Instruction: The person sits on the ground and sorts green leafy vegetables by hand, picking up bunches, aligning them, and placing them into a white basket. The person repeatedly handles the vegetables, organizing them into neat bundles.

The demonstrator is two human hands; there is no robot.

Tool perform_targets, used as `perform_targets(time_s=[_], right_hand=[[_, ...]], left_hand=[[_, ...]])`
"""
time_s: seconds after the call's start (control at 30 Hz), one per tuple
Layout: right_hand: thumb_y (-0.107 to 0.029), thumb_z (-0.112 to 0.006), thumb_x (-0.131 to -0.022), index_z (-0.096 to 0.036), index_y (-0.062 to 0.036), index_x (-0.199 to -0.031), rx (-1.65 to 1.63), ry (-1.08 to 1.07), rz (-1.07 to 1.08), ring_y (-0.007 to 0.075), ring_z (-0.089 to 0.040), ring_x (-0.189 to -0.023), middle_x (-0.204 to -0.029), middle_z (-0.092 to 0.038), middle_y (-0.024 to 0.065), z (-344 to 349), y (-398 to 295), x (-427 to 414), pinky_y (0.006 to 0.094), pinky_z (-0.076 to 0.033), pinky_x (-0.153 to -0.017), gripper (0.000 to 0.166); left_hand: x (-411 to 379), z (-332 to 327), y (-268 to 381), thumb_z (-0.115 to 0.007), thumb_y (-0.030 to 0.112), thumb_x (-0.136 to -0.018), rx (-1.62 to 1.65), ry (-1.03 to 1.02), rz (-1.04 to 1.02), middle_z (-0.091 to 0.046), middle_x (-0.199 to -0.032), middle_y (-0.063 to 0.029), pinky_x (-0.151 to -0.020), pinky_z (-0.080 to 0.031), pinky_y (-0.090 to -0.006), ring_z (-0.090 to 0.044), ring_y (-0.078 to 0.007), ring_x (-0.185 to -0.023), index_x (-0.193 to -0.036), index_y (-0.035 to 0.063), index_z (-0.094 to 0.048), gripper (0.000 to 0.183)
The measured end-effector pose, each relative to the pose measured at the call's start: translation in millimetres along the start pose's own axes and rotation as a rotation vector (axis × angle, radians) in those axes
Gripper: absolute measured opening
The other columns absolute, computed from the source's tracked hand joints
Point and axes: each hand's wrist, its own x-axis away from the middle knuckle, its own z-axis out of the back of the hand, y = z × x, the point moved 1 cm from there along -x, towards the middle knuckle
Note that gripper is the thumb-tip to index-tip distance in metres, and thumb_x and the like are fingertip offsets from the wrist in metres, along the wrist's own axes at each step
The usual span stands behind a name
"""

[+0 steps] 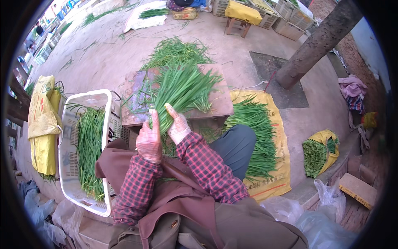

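Observation:
A thick bunch of garlic chives (178, 88) is held between my two gloved hands, its leaves fanned out away from me. My left hand (149, 137) grips the bunch from the left with the thumb pointing up. On the right side, my right hand (178, 123) clasps the same stems near their base. The leaves reach over a low wooden table (222, 105), where loose chives (202, 101) lie scattered. Beyond its far edge sits a heap of cut leaves (183, 51) on the ground. The lower stem ends are hidden by my hands.
At left stands a white plastic crate (108, 118) holding chives (90, 152). More chives (259, 140) lie on a yellow woven sack (281, 155) at right. A tied bundle (315, 155), a slanting post (317, 43) and a padded stool (238, 28) stand farther out. Plastic bags (323, 227) lie nearby.

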Motion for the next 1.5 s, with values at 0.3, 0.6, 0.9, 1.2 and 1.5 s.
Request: perform_targets(time_s=[0.3,0.6,0.9,1.2,1.5], right_hand=[[-0.007,-0.068,-0.090,-0.065,0.0028,-0.114,0.235,0.011,-0.026,0.0218,-0.070,-0.086,-0.103,-0.070,0.0097,-15,-20,25,0.0352,-0.060,-0.079,0.026],[-0.020,-0.075,-0.087,-0.069,-0.0027,-0.112,0.700,-0.105,-0.062,0.0142,-0.066,-0.089,-0.104,-0.071,0.0053,-34,14,45,0.0293,-0.053,-0.080,0.031],[-0.028,-0.076,-0.086,-0.067,-0.0014,-0.113,0.914,-0.170,-0.182,0.0150,-0.066,-0.092,-0.102,-0.070,0.0065,-15,29,53,0.0308,-0.053,-0.082,0.039],[-0.040,-0.064,-0.096,-0.059,0.0055,-0.124,0.633,-0.100,-0.131,0.0225,-0.068,-0.100,-0.112,-0.069,0.0166,17,18,51,0.0346,-0.054,-0.089,0.053],[-0.030,-0.067,-0.092,-0.070,0.0021,-0.090,1.174,0.334,-0.176,0.0115,-0.057,-0.046,-0.062,-0.066,0.0094,34,-28,67,0.0255,-0.045,-0.046,0.032]], left_hand=[[13,28,-23,-0.090,0.012,-0.066,0.972,-0.438,0.171,-0.045,-0.141,-0.0237,-0.103,-0.045,-0.0397,-0.053,-0.0349,-0.124,-0.157,0.0052,-0.010,0.121],[7,33,-54,-0.078,0.013,-0.082,2.013,-1.138,0.867,-0.066,-0.107,-0.0115,-0.080,-0.060,-0.0393,-0.071,-0.0255,-0.089,-0.123,-0.0005,-0.055,0.049],[52,36,-62,-0.073,0.012,-0.076,2.099,-0.998,0.952,-0.067,-0.091,-0.0118,-0.072,-0.054,-0.0319,-0.065,-0.0222,-0.078,-0.111,-0.0026,-0.061,0.040],[52,38,-76,-0.071,0.003,-0.079,2.194,-0.849,1.006,-0.065,-0.090,-0.0099,-0.071,-0.054,-0.0330,-0.067,-0.0217,-0.078,-0.129,-0.0032,-0.053,0.054],[80,58,-118,-0.075,0.006,-0.077,2.089,-0.962,1.035,-0.063,-0.085,-0.0105,-0.066,-0.052,-0.0317,-0.064,-0.0200,-0.067,-0.118,-0.0030,-0.059,0.045]])
